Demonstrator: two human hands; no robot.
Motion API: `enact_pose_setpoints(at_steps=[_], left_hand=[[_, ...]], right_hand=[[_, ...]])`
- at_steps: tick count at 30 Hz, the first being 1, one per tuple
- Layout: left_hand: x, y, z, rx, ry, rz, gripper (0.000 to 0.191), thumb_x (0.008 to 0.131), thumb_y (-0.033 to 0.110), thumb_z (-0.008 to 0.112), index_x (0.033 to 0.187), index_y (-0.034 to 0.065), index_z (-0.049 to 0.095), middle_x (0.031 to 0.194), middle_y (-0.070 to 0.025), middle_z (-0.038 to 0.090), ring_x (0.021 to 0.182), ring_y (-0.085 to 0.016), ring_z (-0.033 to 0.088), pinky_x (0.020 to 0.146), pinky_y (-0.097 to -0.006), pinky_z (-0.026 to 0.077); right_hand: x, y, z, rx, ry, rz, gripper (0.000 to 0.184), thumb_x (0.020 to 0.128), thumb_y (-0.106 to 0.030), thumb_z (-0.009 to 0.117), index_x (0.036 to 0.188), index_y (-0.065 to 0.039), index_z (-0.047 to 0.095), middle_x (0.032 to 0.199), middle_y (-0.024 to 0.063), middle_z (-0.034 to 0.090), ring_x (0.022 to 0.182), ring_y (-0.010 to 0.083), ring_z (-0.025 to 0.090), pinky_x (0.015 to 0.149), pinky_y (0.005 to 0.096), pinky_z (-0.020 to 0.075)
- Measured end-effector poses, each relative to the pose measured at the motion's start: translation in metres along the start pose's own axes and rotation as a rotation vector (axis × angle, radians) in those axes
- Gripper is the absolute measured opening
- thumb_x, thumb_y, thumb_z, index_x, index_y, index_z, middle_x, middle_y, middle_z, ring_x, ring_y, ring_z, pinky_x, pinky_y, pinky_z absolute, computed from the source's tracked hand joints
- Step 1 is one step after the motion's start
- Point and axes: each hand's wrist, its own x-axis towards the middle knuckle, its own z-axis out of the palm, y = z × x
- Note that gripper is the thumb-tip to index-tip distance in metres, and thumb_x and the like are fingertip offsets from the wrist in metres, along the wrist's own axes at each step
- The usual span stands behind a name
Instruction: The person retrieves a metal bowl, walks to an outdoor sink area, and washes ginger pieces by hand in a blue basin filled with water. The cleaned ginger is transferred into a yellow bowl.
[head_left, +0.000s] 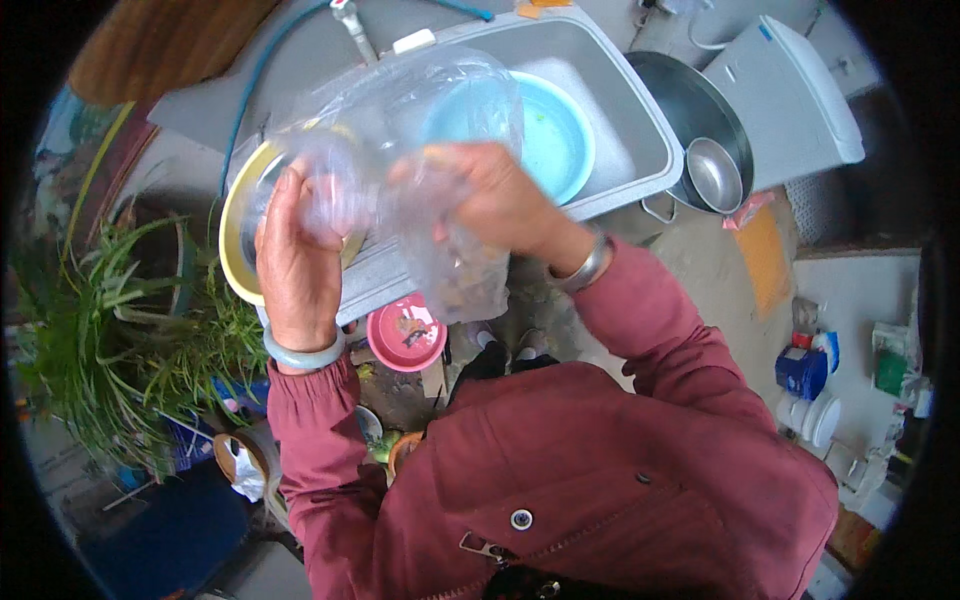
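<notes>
A clear plastic bag (465, 90) spreads between my hands, in front of the sink and partly over it. My left hand (296, 247), raised upright with a pale bangle at the wrist, has part of the bag gathered in its fingers. Opposite it, my right hand (487, 195) is closed on the crumpled plastic; a bunched part hangs below. Both hands are somewhat blurred. Behind the bag a light blue basin (559, 139) with water sits in the grey sink (637, 112). A yellow-rimmed basin (231, 255) stands left of the sink bowl, partly hidden by my left hand.
Below the counter is a pink basin (407, 334) holding water and scraps. A large metal pot (675, 97) with a metal bowl (714, 174) stands right of the sink. Leafy plants (120, 322) crowd the left side. A faucet (352, 30) rises behind the sink.
</notes>
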Motion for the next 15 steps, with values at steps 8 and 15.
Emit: enact_pose_setpoints(at_steps=[8,15], left_hand=[[-0.058,-0.128,-0.103,0.137,0.28,-0.381,0.043,0.097,0.037,0.051,0.121,0.0007,0.052,0.111,-0.0128,0.061,0.099,-0.021,0.06,0.087,-0.04,0.05],[-0.05,-0.198,-0.083,-0.422,0.005,-0.728,0.047,0.099,0.039,0.043,0.13,0.0052,0.048,0.126,-0.0116,0.056,0.113,-0.025,0.055,0.093,-0.0455,0.048]], right_hand=[[0.03,-0.047,-0.009,0.192,-0.035,0.15,0.023,0.091,-0.009,0.053,0.108,0.0,0.065,0.076,0.0125,0.068,0.053,0.0107,0.058,0.049,0.0203,0.0438],[0.053,-0.07,-0.006,0.134,0.051,0.04,0.024,0.091,-0.01,0.052,0.109,0.0,0.065,0.077,0.0113,0.068,0.052,0.0123,0.059,0.05,0.0224,0.046]])
